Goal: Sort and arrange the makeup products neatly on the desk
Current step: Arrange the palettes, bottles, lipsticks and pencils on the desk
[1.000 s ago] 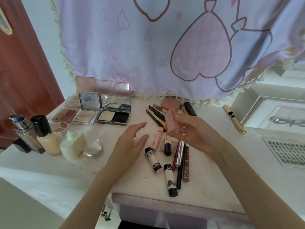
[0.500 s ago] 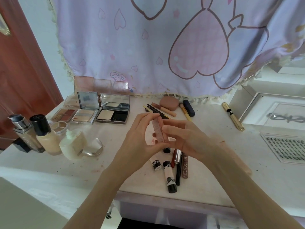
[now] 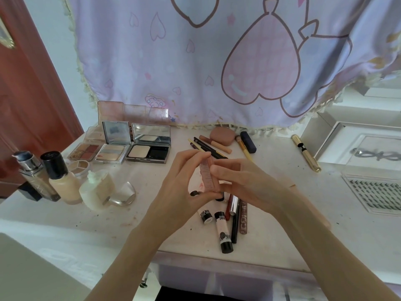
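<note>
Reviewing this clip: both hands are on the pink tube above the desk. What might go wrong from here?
Likely risks:
1. The pink tube is held only at the fingertips of the left hand and right hand; it may slip onto the loose tubes below.
2. The left forearm passes near the uncapped bottle, so a sideways sweep might tip it.

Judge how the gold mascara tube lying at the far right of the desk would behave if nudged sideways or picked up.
The slim gold mascara tube looks round and lies flat on the white desk, so a sideways nudge would probably roll it. It appears rigid, not floppy. Its shiny surface could be slightly slippery, so pinching it mid-length seems safest.
</note>
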A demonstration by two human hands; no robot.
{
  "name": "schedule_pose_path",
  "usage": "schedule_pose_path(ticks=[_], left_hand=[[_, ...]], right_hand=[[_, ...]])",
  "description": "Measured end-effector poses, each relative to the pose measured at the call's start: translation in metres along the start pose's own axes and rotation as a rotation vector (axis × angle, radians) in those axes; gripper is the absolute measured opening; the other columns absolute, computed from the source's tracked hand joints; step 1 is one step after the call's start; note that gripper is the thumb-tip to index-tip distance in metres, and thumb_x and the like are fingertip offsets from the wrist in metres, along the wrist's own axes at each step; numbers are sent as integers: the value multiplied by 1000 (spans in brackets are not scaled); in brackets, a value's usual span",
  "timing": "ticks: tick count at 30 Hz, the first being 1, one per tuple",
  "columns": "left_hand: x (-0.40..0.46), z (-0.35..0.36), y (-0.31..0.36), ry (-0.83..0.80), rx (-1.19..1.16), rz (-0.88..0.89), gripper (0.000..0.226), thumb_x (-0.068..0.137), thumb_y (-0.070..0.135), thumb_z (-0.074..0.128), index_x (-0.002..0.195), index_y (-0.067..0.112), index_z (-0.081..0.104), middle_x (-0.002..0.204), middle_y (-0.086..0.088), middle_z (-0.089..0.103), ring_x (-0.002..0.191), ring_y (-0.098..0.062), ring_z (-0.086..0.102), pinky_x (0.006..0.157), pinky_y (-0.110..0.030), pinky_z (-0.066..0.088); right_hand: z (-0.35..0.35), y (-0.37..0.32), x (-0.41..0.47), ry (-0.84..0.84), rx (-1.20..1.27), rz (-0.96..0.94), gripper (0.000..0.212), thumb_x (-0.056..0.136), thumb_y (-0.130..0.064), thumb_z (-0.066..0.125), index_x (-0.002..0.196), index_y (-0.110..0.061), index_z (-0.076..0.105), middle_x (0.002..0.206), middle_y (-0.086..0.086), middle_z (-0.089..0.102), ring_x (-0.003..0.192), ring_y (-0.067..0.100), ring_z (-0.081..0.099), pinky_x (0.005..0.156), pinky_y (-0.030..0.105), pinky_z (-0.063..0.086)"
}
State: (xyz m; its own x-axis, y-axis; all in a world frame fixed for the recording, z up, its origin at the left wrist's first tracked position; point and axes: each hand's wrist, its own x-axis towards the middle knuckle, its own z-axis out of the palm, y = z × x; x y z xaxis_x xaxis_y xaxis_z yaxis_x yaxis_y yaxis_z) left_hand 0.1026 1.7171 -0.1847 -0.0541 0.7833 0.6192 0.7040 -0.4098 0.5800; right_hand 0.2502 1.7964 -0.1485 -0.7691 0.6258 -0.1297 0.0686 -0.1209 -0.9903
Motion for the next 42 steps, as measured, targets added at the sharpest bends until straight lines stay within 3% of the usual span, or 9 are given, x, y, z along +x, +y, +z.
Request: schedule_pose_path(ticks=[4, 6, 9, 12, 14, 18, 24, 35, 42], left_hand=[[-6, -4, -2, -82, -71, -39, 67, 70, 46, 65, 130, 31, 39, 124, 17, 38, 116, 10, 36, 97, -6, 30], [-8, -8, -1, -55, -157, -127, 55, 74, 47, 62, 124, 35, 44, 121, 16, 46, 112, 6, 44, 93, -9, 37], [-7, -14, 5, 84, -372, -470, 29, 79, 48, 60, 104, 34, 61, 102, 10, 65, 93, 1, 60, 80, -15, 48], [-4, -13, 6, -86, -499, -744, 48, 68, 57, 52, 100, 24, 68, 92, 4, 72, 88, -8, 66, 80, -21, 52], [-4, -13, 8, -183, -598, -771, 51, 70, 56, 51, 99, 19, 70, 94, 0, 73, 92, -12, 67, 84, -24, 52], [-5, -17, 7, -207, -811, -786, 42, 77, 41, 54, 99, 9, 69, 102, -11, 70, 101, -22, 65, 91, -30, 50], [-6, -20, 9, -179, -987, -805, 44, 74, 32, 57, 100, -3, 66, 104, -20, 67, 96, -21, 65, 85, -24, 53], [-9, -21, 7, -134, -1039, -838, 43, 75, 29, 57, 96, -7, 65, 109, -28, 62, 95, -23, 65, 82, -23, 54], [-12, -20, 5, -128, -1045, -858, 43, 72, 30, 59, 96, -5, 67, 105, -24, 66, 99, -26, 64, 84, -25, 54]], right_hand=[[-1, 3, 1, 32, -105, -53, 37, 83, -14, 65, 119, -9, 62, 109, 8, 66, 99, 20, 63, 93, 35, 50], [-2, 3, -1, 86, -235, -112, 40, 80, -5, 68, 119, -11, 60, 111, 5, 67, 104, 14, 63, 94, 28, 49], [0, 1, -3, 153, -405, -208, 46, 75, 0, 73, 115, -17, 59, 110, -1, 65, 104, 3, 60, 95, 17, 46], [5, 4, -2, 167, -588, -313, 51, 73, -7, 76, 118, -22, 56, 114, -9, 59, 109, 5, 57, 99, 27, 46], [9, 4, -3, 145, -663, -370, 51, 74, -9, 76, 119, -22, 56, 114, -10, 56, 111, 7, 56, 99, 27, 47], [14, 3, -5, 114, -727, -400, 53, 76, -9, 75, 124, -17, 55, 117, -12, 52, 111, 3, 54, 100, 22, 44], [16, 1, -6, 73, -754, -394, 52, 77, -19, 75, 124, -15, 54, 118, -10, 53, 109, -2, 52, 96, 12, 43], [18, 3, -3, 43, -679, -369, 45, 78, -14, 75, 118, -15, 56, 114, -10, 53, 105, 0, 54, 91, 12, 45], [17, 4, -1, 11, -703, -346, 45, 78, -16, 74, 119, -17, 54, 116, -9, 51, 106, -3, 50, 88, 9, 45]])
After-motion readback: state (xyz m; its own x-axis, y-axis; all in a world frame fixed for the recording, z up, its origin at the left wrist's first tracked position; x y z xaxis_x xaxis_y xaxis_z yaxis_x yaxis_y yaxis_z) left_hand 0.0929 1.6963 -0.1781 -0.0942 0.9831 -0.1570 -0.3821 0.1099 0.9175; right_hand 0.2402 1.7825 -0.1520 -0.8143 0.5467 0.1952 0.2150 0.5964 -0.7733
